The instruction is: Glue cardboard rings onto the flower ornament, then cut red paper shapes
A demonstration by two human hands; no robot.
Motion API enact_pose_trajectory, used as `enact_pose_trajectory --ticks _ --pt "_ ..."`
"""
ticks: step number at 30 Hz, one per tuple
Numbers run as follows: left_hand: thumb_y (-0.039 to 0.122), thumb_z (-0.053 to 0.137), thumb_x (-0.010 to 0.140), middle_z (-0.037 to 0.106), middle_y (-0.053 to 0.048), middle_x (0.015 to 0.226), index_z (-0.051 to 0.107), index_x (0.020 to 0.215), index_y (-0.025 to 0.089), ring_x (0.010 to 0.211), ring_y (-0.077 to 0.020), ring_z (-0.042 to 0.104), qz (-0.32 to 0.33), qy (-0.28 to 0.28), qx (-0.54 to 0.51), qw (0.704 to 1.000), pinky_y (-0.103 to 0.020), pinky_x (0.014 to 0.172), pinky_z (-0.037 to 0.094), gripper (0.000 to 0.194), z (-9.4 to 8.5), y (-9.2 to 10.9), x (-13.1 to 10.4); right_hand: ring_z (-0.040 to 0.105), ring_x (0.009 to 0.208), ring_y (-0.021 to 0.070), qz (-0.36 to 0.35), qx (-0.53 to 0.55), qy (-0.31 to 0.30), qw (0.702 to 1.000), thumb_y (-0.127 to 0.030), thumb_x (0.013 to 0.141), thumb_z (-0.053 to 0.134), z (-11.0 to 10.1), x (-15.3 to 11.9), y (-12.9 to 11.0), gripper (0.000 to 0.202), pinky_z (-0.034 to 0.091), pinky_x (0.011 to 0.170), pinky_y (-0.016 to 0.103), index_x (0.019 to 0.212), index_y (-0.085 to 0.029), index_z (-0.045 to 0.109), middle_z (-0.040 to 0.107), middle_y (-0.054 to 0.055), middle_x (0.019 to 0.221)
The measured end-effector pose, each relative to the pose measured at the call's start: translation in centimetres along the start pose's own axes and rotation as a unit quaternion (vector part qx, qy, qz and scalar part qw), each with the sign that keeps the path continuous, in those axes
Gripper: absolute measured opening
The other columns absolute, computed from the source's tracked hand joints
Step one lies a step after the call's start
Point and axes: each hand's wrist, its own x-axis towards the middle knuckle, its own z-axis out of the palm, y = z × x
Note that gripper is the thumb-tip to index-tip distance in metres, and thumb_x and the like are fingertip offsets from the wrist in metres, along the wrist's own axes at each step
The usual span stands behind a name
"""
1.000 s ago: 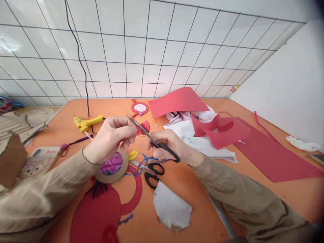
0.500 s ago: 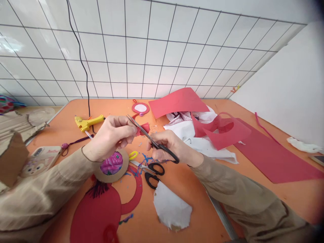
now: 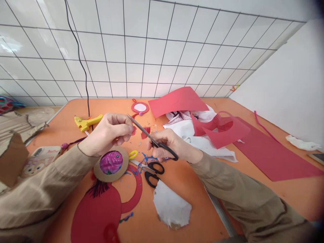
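Note:
My left hand (image 3: pixel 115 130) pinches a small piece of red paper (image 3: pixel 134 130) between thumb and fingers. My right hand (image 3: pixel 170 143) is wrapped around a pair of black-handled scissors (image 3: pixel 165 151), whose blades point up and left toward my left fingertips. Behind the blades shows another red paper scrap (image 3: pixel 145 132), apart from the piece in my left hand; whether it lies on the table I cannot tell. Below my hands lies a second pair of scissors (image 3: pixel 156 168) with black handles. Under my left wrist is a cardboard ring (image 3: pixel 101 172) around a purple flower picture.
A yellow glue gun (image 3: pixel 87 123) lies at left near a phone (image 3: pixel 40 160). Red sheets (image 3: pixel 268 152) and white cloth (image 3: pixel 182 130) cover the right side. A red disc (image 3: pixel 96 216) and a white scrap (image 3: pixel 173 206) lie in front. Cardboard (image 3: pixel 15 158) stands far left.
The red paper has parted: a small piece stays in my left hand, and the other scrap is now separate behind the blades. My left hand has moved slightly left.

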Motion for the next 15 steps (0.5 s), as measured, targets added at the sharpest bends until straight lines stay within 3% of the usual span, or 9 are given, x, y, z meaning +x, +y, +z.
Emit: enact_pose_trajectory --ticks 5,7,8,10,12,15 --pt "0.020 0.076 0.066 0.063 -0.001 0.050 0.070 0.057 0.014 0.036 -0.0066 0.049 0.025 0.007 -0.030 0.999 -0.016 0.033 0.037 0.012 -0.3 0.1 0.3 0.055 0.046 0.0101 0.022 -0.028 0.056 0.998 -0.064 0.069 0.074 -0.2 0.3 -0.1 0.054 0.042 0.044 0.021 0.083 -0.014 0.059 0.056 -0.004 0.057" --pt "0.020 0.076 0.067 0.065 -0.001 0.053 0.070 0.058 0.014 0.037 -0.0066 0.051 0.034 0.012 -0.039 0.999 -0.016 0.035 0.040 0.013 -0.2 0.2 0.3 0.053 0.048 0.0107 0.052 -0.129 0.086 0.987 -0.060 0.069 0.076 -0.3 0.4 -0.2 0.052 0.039 0.048 0.023 0.088 -0.014 0.060 0.055 -0.005 0.056" --pt "0.020 0.077 0.068 0.065 -0.001 0.054 0.070 0.058 0.014 0.037 -0.0064 0.051 0.035 0.014 -0.042 0.998 -0.016 0.035 0.040 0.013 -0.1 0.2 0.3 0.053 0.051 0.0116 0.066 -0.211 0.099 0.970 -0.055 0.069 0.078 -0.4 0.4 -0.3 0.049 0.037 0.051 0.024 0.090 -0.015 0.061 0.054 -0.005 0.057" --pt "0.019 0.077 0.068 0.065 0.000 0.054 0.070 0.058 0.015 0.037 -0.0060 0.051 0.032 0.013 -0.045 0.998 -0.016 0.035 0.039 0.013 0.2 0.4 0.1 0.056 0.059 0.0150 0.092 -0.388 0.114 0.910 -0.043 0.072 0.080 -0.6 0.2 -0.6 0.040 0.034 0.056 0.025 0.094 -0.016 0.061 0.058 -0.003 0.060" --pt "0.019 0.077 0.067 0.064 0.000 0.053 0.069 0.057 0.015 0.037 -0.0059 0.050 0.026 0.009 -0.044 0.999 -0.016 0.034 0.038 0.014 0.5 0.6 -0.2 0.061 0.071 0.0194 0.126 -0.491 0.091 0.857 -0.035 0.075 0.079 -0.8 0.1 -0.8 0.039 0.034 0.060 0.026 0.104 -0.017 0.060 0.064 0.000 0.070" --pt "0.019 0.076 0.067 0.064 0.000 0.053 0.067 0.055 0.015 0.037 -0.0060 0.050 0.023 0.003 -0.036 0.999 -0.017 0.034 0.037 0.016 0.8 1.0 -0.6 0.065 0.079 0.0215 0.177 -0.516 0.022 0.838 -0.029 0.077 0.076 -1.2 -0.2 -1.0 0.044 0.036 0.062 0.026 0.114 -0.018 0.054 0.070 0.005 0.086"
